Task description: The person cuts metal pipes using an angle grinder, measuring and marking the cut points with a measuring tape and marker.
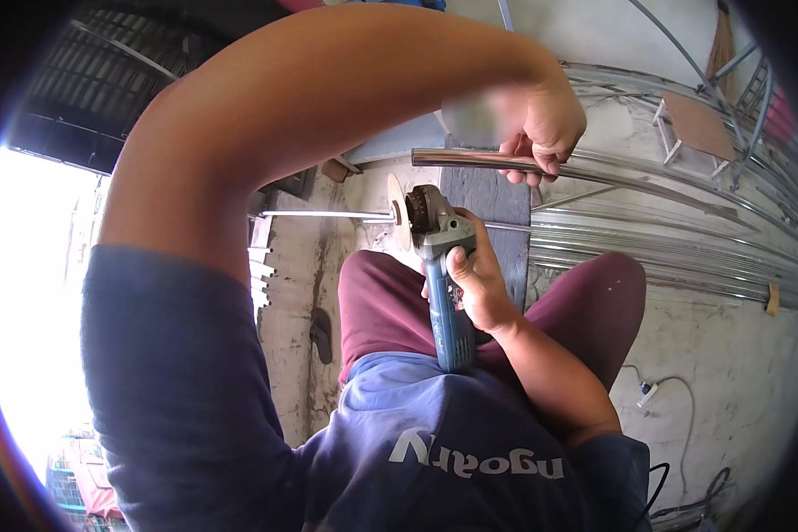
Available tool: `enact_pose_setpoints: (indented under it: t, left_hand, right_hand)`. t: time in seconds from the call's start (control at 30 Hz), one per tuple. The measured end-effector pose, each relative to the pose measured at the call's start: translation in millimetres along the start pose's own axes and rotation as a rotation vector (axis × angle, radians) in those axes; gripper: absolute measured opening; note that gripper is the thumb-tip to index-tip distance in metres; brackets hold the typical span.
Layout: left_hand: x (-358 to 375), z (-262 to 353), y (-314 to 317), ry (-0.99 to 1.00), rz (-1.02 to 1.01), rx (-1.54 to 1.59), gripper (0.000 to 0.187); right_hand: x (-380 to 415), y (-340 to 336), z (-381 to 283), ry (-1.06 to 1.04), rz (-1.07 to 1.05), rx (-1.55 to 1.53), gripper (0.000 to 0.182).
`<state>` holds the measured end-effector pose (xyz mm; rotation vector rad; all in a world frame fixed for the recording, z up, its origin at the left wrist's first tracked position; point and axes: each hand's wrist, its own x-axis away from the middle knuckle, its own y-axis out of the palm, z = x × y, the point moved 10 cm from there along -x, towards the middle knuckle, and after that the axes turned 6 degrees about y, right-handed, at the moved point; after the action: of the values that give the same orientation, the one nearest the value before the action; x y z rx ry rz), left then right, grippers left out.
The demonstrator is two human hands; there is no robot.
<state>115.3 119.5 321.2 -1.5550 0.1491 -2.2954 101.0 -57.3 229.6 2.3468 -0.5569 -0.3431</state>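
Two hands of mine in view, both occupied. Left hand (pixel 550 124), 1 arm crossing over in front of me to the right: closed around 1 shiny metal tube (pixel 470 159), thumb and fingers wrapped on it. Tube lies roughly level above the grey slab (pixel 496 197), one end sticking out left of my fingers, the rest running off right. Right hand (pixel 479 279): gripping 1 angle grinder (pixel 446 306) by its blue body, thumb on the near side, head pointing forward, back end against my shirt (pixel 381 417). 1 thin disc (pixel 400 202) on it, edge-on to me, near the tube's left end and apart from it. 1 thin rod (pixel 328 214) shows left of the disc. Many long tubes (pixel 665 244) on the floor to the right, overlapping, can't count. Also 1 low stool (pixel 696 124) beyond them, 1 dark sandal (pixel 321 335) left of my knee, 1 tan piece (pixel 773 300) at the tubes' far right, 1 white plug-like piece (pixel 647 394) with a cord (pixel 689 426) on the floor.
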Motion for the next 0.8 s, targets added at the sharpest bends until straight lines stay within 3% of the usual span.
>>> enact_pose_setpoints:
  t: [0.17,0.2,0.47,0.8]
  left_hand:
    - [-8.3,-21.6,4.3,-0.042,0.05,-0.049,0.026]
    - [-9.8,-26.3,3.7,-0.055,0.057,-0.064,0.026]
    - [-18.2,-42.0,5.8,-0.055,0.037,-0.049,0.03]
    - [-16.0,-44.5,13.6,-0.036,-0.007,0.001,0.034]
  right_hand:
    - [1.2,-1.9,8.1,-0.069,0.157,0.127,0.08]
    - [1.6,1.4,15.7,0.047,0.135,-0.016,0.082]
    - [-9.2,3.1,13.6,-0.107,0.173,0.265,0.091]
    - [-7.1,1.4,5.8,-0.159,0.243,0.289,0.089]
